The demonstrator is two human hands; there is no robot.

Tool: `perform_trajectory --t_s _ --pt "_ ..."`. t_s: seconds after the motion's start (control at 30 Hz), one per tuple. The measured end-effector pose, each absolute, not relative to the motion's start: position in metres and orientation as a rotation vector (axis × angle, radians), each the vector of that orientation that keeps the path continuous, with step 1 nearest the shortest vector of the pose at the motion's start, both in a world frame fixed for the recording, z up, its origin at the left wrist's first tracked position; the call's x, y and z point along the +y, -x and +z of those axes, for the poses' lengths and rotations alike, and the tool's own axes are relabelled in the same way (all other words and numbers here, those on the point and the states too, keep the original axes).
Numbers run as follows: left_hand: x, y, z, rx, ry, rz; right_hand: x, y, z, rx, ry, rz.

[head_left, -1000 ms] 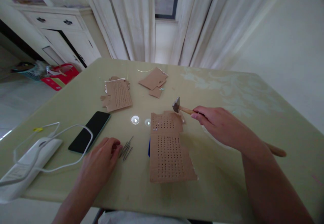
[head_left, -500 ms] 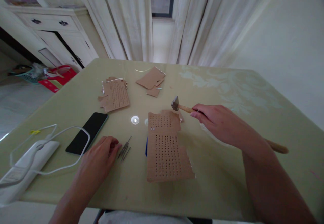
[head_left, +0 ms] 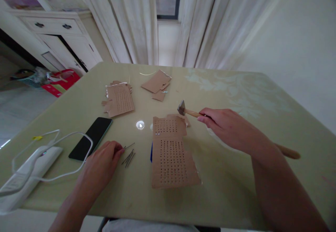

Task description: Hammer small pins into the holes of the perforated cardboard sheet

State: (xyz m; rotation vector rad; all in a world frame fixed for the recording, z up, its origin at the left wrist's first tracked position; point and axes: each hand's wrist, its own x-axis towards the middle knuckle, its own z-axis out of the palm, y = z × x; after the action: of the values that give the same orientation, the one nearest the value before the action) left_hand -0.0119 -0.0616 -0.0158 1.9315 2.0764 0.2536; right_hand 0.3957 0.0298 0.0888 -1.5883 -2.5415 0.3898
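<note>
I have the left hand (head_left: pixel 103 157) pinching a nail (head_left: pixel 130 145), the right hand (head_left: pixel 222 125) gripping a hammer (head_left: pixel 193 113) near the card (head_left: pixel 172 152), which lies between them, already perforated in rows, this nail seemingly undriven

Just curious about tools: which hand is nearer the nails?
Left hand: just left of the nails; the right hand, holding the hammer, is right of them, past the perforated cardboard.
</note>
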Motion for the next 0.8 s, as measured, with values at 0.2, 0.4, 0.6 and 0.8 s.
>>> perform_trajectory --t_s 0.2,0.4,0.6,0.8 --pt "-0.063 0.015 -0.02 2.067 -1.979 0.225 0.027 -0.396 0.091 -2.538 1.578 0.397" --pt "-0.055 0.007 -0.009 2.141 -1.968 0.471 0.028 -0.396 0.092 -2.534 1.572 0.372" --pt "-0.019 -0.049 0.033 1.599 -1.975 1.069 0.028 -0.396 0.094 -2.518 1.579 0.416" --pt "0.012 -0.083 0.018 1.25 -1.8 1.246 0.024 -0.396 0.101 -2.445 1.577 0.472"
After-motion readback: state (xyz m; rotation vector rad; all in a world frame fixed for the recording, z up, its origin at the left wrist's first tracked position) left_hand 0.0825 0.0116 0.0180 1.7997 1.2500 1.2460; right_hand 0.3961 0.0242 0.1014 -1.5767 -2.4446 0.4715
